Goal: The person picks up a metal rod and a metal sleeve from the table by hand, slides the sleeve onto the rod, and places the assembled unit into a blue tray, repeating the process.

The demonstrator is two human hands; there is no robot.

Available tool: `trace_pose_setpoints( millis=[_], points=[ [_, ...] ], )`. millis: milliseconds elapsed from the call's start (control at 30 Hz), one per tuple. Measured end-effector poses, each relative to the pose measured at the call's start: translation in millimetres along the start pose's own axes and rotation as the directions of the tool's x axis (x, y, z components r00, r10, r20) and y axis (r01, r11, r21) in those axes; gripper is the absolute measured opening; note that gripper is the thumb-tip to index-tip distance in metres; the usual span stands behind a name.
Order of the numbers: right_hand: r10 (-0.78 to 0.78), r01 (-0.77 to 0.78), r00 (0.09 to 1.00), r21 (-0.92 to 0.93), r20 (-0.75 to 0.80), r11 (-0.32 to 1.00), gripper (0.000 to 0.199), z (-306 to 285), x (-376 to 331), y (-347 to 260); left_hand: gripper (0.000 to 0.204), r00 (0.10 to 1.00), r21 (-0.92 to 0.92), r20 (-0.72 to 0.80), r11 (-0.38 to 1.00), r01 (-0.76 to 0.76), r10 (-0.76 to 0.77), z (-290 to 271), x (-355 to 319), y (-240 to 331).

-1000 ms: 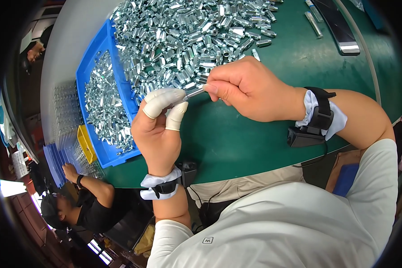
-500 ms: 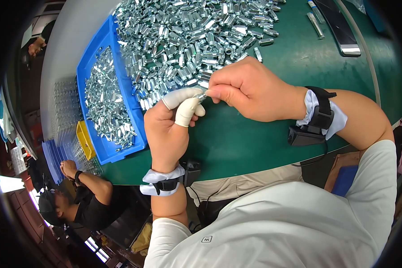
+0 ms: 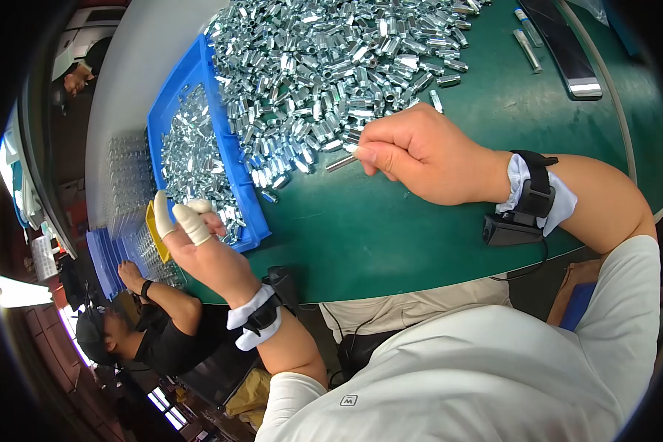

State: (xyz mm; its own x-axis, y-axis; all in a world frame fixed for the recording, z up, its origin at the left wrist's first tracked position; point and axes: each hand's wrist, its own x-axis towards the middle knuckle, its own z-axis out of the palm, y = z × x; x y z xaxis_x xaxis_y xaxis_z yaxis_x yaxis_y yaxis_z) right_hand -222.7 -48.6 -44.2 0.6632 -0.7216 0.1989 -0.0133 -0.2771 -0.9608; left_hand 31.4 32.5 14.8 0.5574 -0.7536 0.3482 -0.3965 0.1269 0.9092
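My right hand [image 3: 427, 158] pinches a thin metal rod [image 3: 340, 163] between thumb and forefinger. The rod points left over the green table, just in front of a large pile of shiny hex metal sleeves [image 3: 324, 66]. White finger cots cover several digits of my left hand [image 3: 214, 258], which is spread at the near end of a blue tray [image 3: 254, 214]. No part shows in its fingers. Small silvery metal parts [image 3: 191, 144] fill the tray, and some lie close beside my left fingertips.
At the far right lie a phone-like dark slab [image 3: 567, 51], a metallic tube [image 3: 527, 51] and a blue-and-white tube [image 3: 527, 26]. A yellow bin [image 3: 157, 232] and clear racks [image 3: 129, 173] stand left of the tray. Another person [image 3: 151, 324] in black sits at the left.
My left hand has left the right hand's fingertips and moved left to the tray, its fingers opening. The rod now shows in my right hand, which has barely moved.
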Motion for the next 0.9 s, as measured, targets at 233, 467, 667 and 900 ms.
trace_pose_setpoints(
  millis=[233, 467, 667, 900],
  points=[
    [-0.005, 0.005, 1.0, 0.025, -0.007, 1.0, 0.027, 0, 1, -3, 0.032, 0.841, 0.622, 0.539, 0.694, -0.361, -0.045, 34, -19, -2],
    [0.021, -0.021, 0.999, 0.033, -0.025, 0.999, 0.026, 1, -2, 1, 0.029, 0.763, 0.618, 0.628, 0.693, -0.372, -0.15, 41, -9, -6],
    [0.041, -0.035, 0.995, 0.071, -0.094, 0.997, 0.025, 1, -2, -1, 0.023, 0.762, 0.131, 0.619, 0.981, 0.14, -0.191, 43, -11, 4],
    [-0.054, 0.054, 0.992, -0.004, -0.115, 0.999, 0.024, 2, 0, 1, 0.024, 0.753, -0.096, 0.657, 0.994, 0.058, 0.02, 44, -16, -8]
  ],
)
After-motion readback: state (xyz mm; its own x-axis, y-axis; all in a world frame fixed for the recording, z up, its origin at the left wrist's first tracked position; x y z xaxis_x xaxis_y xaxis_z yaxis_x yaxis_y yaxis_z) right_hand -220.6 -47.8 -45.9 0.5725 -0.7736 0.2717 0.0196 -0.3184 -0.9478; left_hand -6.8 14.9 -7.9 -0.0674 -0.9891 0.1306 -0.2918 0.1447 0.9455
